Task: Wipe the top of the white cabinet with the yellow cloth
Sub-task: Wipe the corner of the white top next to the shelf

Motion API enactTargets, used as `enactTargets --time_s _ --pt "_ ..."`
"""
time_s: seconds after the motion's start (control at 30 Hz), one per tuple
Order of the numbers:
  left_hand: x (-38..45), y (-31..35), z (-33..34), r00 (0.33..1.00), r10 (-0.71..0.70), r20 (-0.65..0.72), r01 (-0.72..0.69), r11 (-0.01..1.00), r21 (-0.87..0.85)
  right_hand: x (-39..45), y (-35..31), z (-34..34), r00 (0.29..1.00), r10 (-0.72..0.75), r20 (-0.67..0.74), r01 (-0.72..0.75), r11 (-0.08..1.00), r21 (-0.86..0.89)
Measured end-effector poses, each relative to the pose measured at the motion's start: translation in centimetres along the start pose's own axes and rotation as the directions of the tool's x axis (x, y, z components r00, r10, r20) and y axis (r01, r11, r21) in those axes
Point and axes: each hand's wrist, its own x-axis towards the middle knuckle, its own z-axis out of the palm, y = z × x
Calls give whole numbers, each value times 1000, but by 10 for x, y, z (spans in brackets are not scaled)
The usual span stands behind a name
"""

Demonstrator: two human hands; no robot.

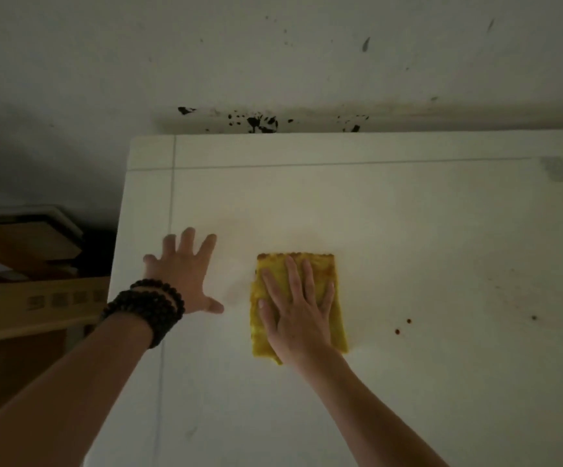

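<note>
Our right hand [296, 311] lies flat, fingers spread, pressing the yellow cloth [298, 303] on the white cabinet top [424, 247]. Our left hand [182, 274] rests splayed just beside it, holding nothing.

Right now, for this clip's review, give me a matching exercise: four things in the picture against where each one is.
Things:
1. cloth
2. left hand
3. bracelets
4. red spots

Places:
A. on the left wrist
B. on the cabinet, right of the cloth
C. under the right hand
D. flat on the bare cabinet top, fingers spread

Pairs: 1-C, 2-D, 3-A, 4-B
</note>
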Motion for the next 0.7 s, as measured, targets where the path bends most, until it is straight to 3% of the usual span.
enactTargets --time_s 0.1,0.27,0.5,0.7 --pt "34 17 -27 999 1 -33 -4 997 -73 16 9 -7 999 34 -31 -34 999 13" --pt "77 21 -39 992 -83 98 92 992 -87 82 23 -31 998 51 -25 -51 999 1" --pt "88 15 -34 995 -71 75 77 994 -80 188 22 -67 1000 -3 -6 3 1000 -1" --pt "83 15 -33 996 -69 61 74 993 -88 84 13 -30 993 -78 -89 82 995 51"
